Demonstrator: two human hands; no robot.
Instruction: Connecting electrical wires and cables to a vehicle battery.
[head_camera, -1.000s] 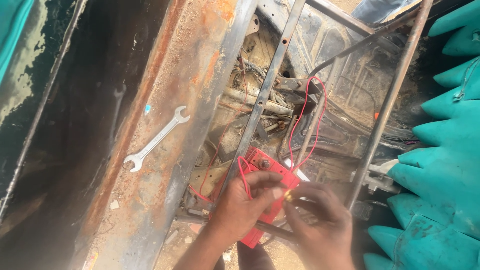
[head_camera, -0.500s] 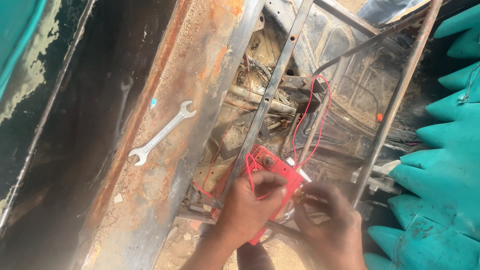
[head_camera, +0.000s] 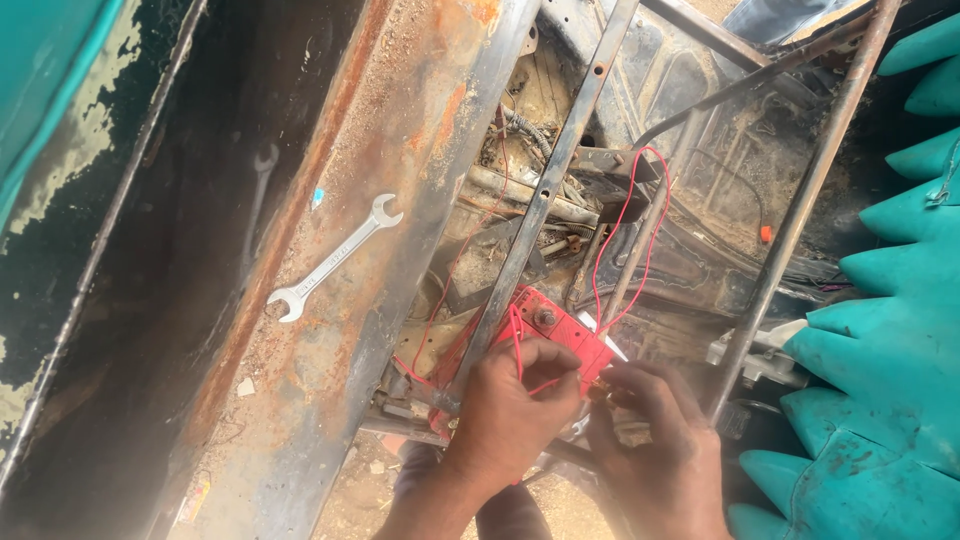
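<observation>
Head view, left to right: far left sat a teal panel (head_camera: 40, 90) with flaking paint, then a dark channel, then a rusty sill (head_camera: 330, 330) with a double open-end spanner (head_camera: 335, 258) lying loose on it, well apart from both hands. Near centre, the left hand (head_camera: 515, 415) was closed around the red box-shaped electrical unit (head_camera: 560, 335), thumb on top, holding it against a perforated steel bar (head_camera: 550, 190). Thin red wires (head_camera: 640, 230) looped from the unit up toward the far framework. Just beside it, the right hand (head_camera: 655, 445) pinched something small at the unit's right end; fingers closed, but what they held could not be told. Teal seat cushions (head_camera: 890, 300) filled the right edge.

Judgement: best to keep the left hand steadying the unit while the right works the terminal, without tugging the wires.

Versus a second earlier: hands and unit stayed about put; the spanner was unmoved.
</observation>
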